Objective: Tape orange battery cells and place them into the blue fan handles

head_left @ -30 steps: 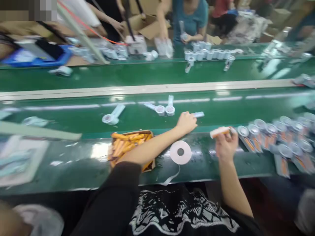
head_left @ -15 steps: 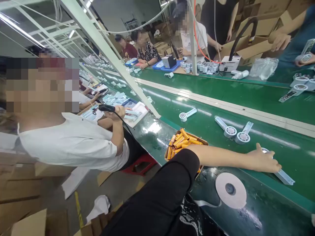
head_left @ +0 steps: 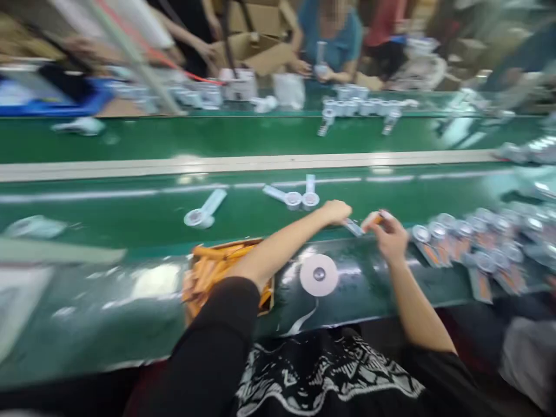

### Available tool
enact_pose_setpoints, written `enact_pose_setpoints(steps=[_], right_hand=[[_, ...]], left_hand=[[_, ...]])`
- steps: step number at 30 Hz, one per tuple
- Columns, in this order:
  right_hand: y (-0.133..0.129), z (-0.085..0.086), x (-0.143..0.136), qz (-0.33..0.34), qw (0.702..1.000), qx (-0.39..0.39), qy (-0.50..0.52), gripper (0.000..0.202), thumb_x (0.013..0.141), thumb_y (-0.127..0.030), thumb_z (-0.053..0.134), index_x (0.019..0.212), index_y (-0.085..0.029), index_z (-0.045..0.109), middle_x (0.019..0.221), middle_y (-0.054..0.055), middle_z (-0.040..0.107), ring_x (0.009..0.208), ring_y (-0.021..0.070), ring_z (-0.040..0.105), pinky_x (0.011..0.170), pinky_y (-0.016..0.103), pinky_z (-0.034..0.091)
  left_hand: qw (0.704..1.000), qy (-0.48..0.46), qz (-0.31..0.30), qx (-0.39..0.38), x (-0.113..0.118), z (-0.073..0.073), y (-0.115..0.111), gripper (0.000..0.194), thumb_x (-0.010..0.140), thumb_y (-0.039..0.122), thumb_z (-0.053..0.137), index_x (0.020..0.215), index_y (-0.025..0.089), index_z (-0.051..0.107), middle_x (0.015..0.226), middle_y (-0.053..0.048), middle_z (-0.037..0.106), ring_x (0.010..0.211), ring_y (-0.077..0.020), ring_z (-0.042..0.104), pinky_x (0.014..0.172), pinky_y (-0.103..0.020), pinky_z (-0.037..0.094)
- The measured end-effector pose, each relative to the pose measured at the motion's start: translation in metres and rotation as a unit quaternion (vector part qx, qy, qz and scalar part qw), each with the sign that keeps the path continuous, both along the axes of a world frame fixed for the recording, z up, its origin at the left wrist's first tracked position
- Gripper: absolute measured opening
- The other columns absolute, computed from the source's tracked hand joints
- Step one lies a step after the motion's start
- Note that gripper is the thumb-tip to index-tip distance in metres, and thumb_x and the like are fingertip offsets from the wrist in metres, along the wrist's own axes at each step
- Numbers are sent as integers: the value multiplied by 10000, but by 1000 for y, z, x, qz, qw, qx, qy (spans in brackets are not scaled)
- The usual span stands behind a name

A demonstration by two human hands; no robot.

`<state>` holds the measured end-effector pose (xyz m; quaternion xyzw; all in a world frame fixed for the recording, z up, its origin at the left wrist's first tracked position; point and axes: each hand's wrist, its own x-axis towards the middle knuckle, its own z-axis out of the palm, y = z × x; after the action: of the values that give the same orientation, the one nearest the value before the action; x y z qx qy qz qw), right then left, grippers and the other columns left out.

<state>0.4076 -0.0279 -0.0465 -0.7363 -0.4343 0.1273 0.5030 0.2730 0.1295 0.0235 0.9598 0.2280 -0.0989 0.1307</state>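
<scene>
My left hand (head_left: 336, 212) is closed over a light-blue handheld fan (head_left: 354, 227); its handle sticks out toward the right, while the head is hidden under my fingers. Just right of it, my right hand (head_left: 392, 238) pinches an orange battery (head_left: 374, 220) with a whitish part at its end, blurred by motion. Below my left forearm stands a cardboard box (head_left: 268, 296) filled with orange batteries (head_left: 212, 269). A white roll of tape (head_left: 318, 274) lies flat on the bench between my arms, its loose end trailing toward me.
Three fans, including one single fan (head_left: 204, 209), lie on the green conveyor (head_left: 243, 223). Several fans with orange batteries in their handles (head_left: 438, 243) are lined up at right. Across the belt, people work among cartons (head_left: 260, 52) and more fans (head_left: 356, 104).
My view has swung right and levelled. My right hand has come into view with an orange battery. My left hand stays at the fan, now with its fingers closed over it.
</scene>
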Motion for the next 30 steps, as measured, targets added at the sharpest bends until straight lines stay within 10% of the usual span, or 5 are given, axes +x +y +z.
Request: enact_pose_setpoints(steps=[4, 13, 30], right_hand=[[-21, -11, 24, -29, 999, 17, 5, 413, 849, -432, 794, 1169, -172, 820, 1119, 101, 836, 940, 247, 796, 916, 396, 690], [-21, -35, 33, 52, 994, -33, -95, 333, 941, -391, 692, 1185, -208, 827, 1154, 92, 829, 958, 242, 794, 952, 404, 692], [11, -9, 33, 177, 894, -275, -307, 197, 1031, -278, 709, 1165, -159, 791, 1124, 167, 815, 1124, 263, 738, 986, 321, 534]], left_hand=[[992, 52, -93, -60, 35, -22, 19, 228, 1048, 353, 727, 1140, 147, 759, 1158, -83, 774, 1079, -224, 743, 1004, -437, 603], [993, 54, -55, -85, 43, -38, 18, 343, 1142, 393, 499, 1353, 186, 673, 1279, -116, 729, 1132, -257, 708, 1004, -447, 566], [998, -8, -27, -62, 60, -33, 2, 377, 1102, 427, 641, 1338, 134, 668, 1236, -97, 710, 1045, -207, 724, 963, -421, 631]])
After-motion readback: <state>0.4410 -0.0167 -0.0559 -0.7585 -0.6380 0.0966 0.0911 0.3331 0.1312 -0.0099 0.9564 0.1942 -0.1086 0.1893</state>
